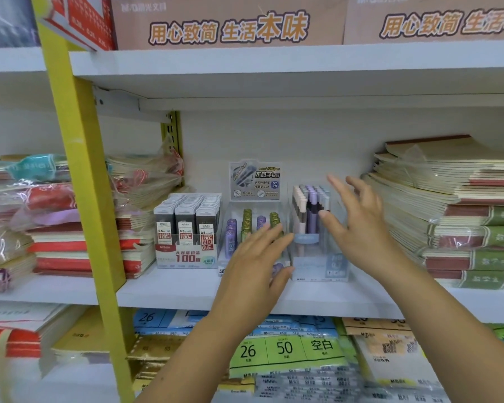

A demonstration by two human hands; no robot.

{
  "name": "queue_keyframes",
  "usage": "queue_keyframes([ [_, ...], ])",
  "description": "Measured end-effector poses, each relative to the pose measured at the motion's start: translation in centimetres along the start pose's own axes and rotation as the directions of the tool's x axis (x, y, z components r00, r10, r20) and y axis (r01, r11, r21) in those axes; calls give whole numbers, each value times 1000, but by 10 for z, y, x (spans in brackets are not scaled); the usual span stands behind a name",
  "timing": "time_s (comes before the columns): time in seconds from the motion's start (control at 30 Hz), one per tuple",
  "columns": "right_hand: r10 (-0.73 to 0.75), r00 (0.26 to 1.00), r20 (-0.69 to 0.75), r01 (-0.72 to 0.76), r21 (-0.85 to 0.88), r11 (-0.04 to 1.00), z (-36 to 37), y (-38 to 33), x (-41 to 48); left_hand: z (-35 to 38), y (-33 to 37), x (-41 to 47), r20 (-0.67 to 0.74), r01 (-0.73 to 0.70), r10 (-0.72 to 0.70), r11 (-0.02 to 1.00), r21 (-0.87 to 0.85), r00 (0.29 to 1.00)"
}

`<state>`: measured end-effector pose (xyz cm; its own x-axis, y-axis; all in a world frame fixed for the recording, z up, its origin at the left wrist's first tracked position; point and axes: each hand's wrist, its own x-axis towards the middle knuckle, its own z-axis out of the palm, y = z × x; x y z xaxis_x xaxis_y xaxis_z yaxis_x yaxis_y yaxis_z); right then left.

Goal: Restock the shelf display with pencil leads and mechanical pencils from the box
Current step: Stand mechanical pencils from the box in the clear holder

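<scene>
Bare left hand (pixel 255 257), bare right hand (pixel 358 225)

White shelf (pixel 172 289) carries three displays in row. At left: lead boxes (pixel 186 231), dark, marked 0.5. In middle: purple and green lead tubes (pixel 246 219) in clear stand. At right: mechanical pencils (pixel 309 207), upright in clear case.

Left grip (pixel 253 257): fingers straight, in front of middle stand; contact not clear. Right grip (pixel 358 225): fingers spread, holds nothing, just beside pencil case.

Notebook stacks (pixel 463 216) at right end of shelf. Yellow post (pixel 82 184) at left.
</scene>
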<state>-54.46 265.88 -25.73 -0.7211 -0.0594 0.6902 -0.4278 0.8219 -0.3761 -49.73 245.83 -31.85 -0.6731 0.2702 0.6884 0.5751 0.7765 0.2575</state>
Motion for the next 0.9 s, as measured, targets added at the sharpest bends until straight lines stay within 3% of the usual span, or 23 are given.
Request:
queue_keyframes([
  [0.13,-80,983,-165,113,199,973,-18,-9,-30,-9,7,-33,-124,-11,15,999,34,992],
  [0.2,-128,975,-180,179,308,934,-22,-13,-58,-6,9,-68,-163,0,2,1000,11,987],
  [0.27,-125,988,-87,150,419,895,-13,-17,-96,4,5,-115,-108,87,-90,996,-33,990],
  [0.37,-56,977,207,-56,501,864,32,-9,-173,32,-17,-201,162,354,-342,934,-54,926],
  [0.43,31,878,478,-277,454,847,77,-1,-233,54,-35,-256,358,569,-536,822,14,765],
  [0.5,114,686,719,-470,318,823,126,8,-291,75,-50,-305,470,759,-692,647,68,548],
  [0.57,171,487,857,-560,156,814,173,19,-341,95,-58,-346,575,867,-742,486,106,346],
  [0.63,218,315,924,-616,24,788,211,28,-377,114,-65,-377,648,915,-732,380,133,209],
  [0.7,279,195,940,-661,-84,746,241,36,-400,129,-70,-395,675,957,-728,264,119,117],
  [0.77,336,125,933,-683,-165,712,268,43,-417,141,-75,-410,703,985,-710,153,84,51],
  [0.9,406,65,912,-725,-236,647,307,51,-439,151,-78,-430,784,997,-620,-59,-44,-2],
])
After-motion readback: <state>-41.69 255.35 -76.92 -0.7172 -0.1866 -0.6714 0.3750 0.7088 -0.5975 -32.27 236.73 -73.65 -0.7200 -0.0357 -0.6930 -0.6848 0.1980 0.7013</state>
